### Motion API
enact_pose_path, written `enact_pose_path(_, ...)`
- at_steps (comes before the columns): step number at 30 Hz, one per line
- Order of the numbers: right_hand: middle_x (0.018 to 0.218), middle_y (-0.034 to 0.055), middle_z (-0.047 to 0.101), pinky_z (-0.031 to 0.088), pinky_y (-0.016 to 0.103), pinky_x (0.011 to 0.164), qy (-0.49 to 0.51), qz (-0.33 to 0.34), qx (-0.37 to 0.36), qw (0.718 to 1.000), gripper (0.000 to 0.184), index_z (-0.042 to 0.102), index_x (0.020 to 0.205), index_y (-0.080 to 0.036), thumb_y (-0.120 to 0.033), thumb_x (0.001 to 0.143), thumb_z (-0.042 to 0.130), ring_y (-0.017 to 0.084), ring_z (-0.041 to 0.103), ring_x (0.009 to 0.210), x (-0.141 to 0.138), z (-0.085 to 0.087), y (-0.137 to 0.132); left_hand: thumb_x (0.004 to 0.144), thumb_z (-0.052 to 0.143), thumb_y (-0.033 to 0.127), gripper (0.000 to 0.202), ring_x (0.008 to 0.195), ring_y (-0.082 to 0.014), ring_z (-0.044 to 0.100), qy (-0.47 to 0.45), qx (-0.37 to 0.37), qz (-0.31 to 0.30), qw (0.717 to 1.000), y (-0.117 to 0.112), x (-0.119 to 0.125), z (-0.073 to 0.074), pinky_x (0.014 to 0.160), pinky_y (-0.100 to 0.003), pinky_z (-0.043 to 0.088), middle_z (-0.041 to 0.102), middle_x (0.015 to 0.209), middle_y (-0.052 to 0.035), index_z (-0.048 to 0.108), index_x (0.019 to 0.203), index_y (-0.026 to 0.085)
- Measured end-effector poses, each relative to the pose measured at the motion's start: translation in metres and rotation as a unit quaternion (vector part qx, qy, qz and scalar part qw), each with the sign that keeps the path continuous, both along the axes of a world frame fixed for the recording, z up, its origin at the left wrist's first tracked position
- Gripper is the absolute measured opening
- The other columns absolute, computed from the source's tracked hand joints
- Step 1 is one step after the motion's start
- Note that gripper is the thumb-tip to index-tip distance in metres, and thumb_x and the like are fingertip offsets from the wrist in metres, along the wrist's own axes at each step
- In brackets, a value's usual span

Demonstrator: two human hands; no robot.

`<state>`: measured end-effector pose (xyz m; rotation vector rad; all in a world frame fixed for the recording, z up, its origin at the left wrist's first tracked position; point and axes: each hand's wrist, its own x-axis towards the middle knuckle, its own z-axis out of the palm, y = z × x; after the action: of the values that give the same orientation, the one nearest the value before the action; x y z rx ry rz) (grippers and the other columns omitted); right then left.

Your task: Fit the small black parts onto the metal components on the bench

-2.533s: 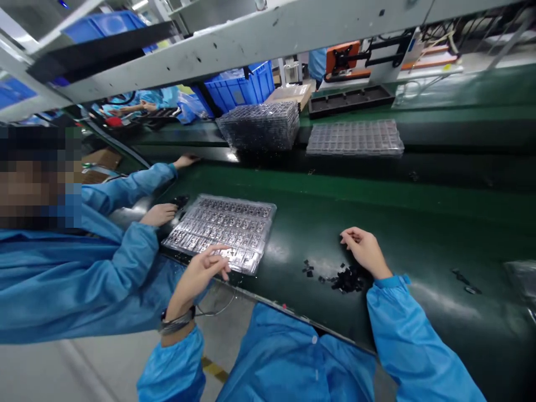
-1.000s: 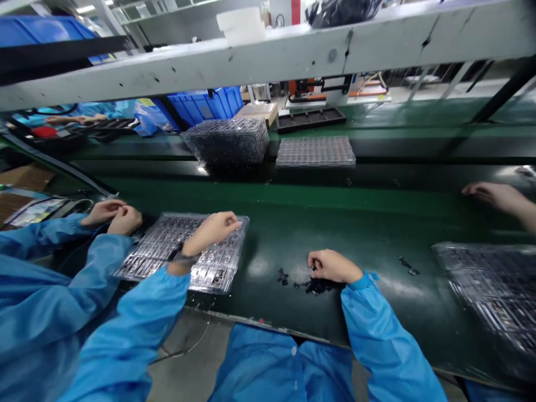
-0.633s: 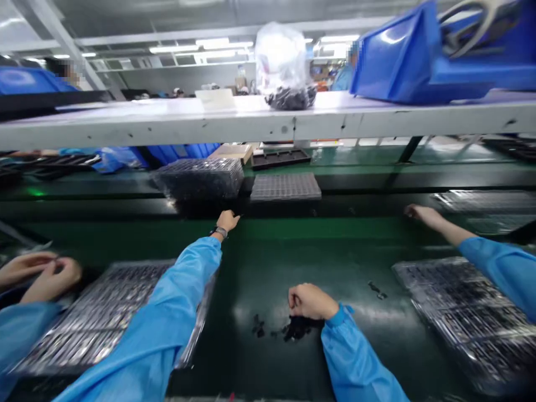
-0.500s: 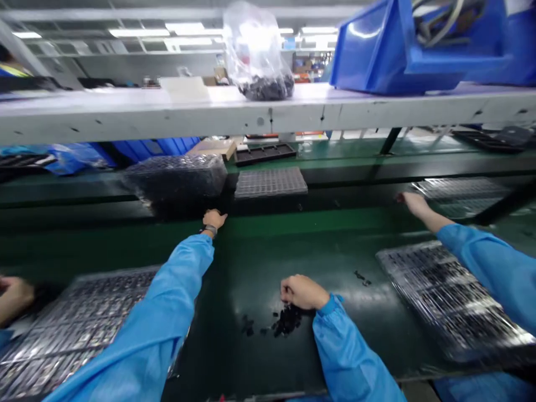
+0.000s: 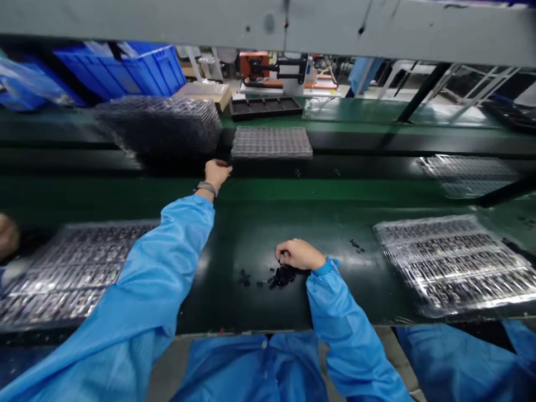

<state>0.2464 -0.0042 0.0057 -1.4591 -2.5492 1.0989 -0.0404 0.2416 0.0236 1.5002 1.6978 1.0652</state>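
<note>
My right hand (image 5: 300,254) is closed in a pinch just above a pile of small black parts (image 5: 283,276) on the green work surface (image 5: 251,223). A small black part seems to show at its fingertips. My left hand (image 5: 216,173), with a grey band at the wrist, reaches to the edge of the black strip (image 5: 268,167) at the back. Its fingers are drawn together, and what they hold, if anything, is hidden. Beyond it stand a stack of clear plastic trays (image 5: 167,128) and a clear tray (image 5: 271,142).
Filled clear trays lie at left (image 5: 87,268) and right (image 5: 456,259). Loose black parts (image 5: 357,245) sit near the right tray. A co-worker's hand (image 5: 7,237) shows at far left. A grey shelf beam (image 5: 209,22) crosses overhead, with a dark post (image 5: 422,95) below it.
My view has tilted down, so things sit higher in the picture. A co-worker's arm over the right tray has gone. My right hand stays at the pile, my left by the black strip.
</note>
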Motion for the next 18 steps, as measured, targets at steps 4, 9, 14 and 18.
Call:
enact_pose_path(4, 0.071, -0.0022, 0.068, 0.037, 0.023, 0.066, 0.030, -0.009, -0.006, 0.999, 0.012, 0.069, 0.080, -0.021, -0.010, 0.081, 0.066, 0.014, 0.064, 0.070, 0.000, -0.007, 0.001, 0.085, 0.071, 0.019, 0.026, 0.065, -0.0104, 0.062, -0.270, 0.030, -0.005, 0.962, -0.052, 0.051, 0.014, 0.060, -0.022, 0.046, 0.067, 0.085, -0.0046, 0.062, 0.107, 0.010)
enact_pose_path(9, 0.070, 0.0027, 0.071, 0.049, 0.024, 0.058, 0.274, -0.143, -0.122, 0.943, 0.014, 0.061, 0.081, -0.018, -0.029, 0.081, 0.070, 0.017, 0.069, 0.064, 0.001, -0.021, 0.006, 0.076, 0.081, 0.028, 0.035, 0.055, -0.0094, 0.059, -0.408, -0.024, -0.078, 0.909, -0.156, 0.083, 0.000, 0.049, -0.022, 0.042, 0.069, 0.081, -0.0047, 0.065, 0.103, 0.011)
enact_pose_path(14, 0.078, 0.0085, 0.076, 0.055, 0.025, 0.054, 0.408, -0.227, -0.142, 0.873, 0.032, 0.064, 0.087, -0.015, -0.039, 0.072, 0.080, 0.020, 0.074, 0.065, 0.000, -0.027, 0.011, 0.070, 0.086, 0.035, 0.046, 0.053, -0.0099, 0.060, -0.398, -0.057, -0.083, 0.912, -0.203, 0.074, -0.032, 0.048, -0.022, 0.042, 0.071, 0.081, -0.0054, 0.066, 0.104, 0.012)
enact_pose_path(18, 0.073, 0.0041, 0.072, 0.053, 0.023, 0.050, 0.419, -0.251, -0.095, 0.868, 0.026, 0.070, 0.086, -0.015, -0.034, 0.071, 0.078, 0.016, 0.069, 0.061, 0.000, -0.029, 0.014, 0.073, 0.083, 0.034, 0.045, 0.058, -0.0103, 0.063, -0.436, -0.071, -0.132, 0.887, -0.213, 0.073, -0.038, 0.054, -0.023, 0.047, 0.073, 0.089, -0.0071, 0.067, 0.109, 0.012)
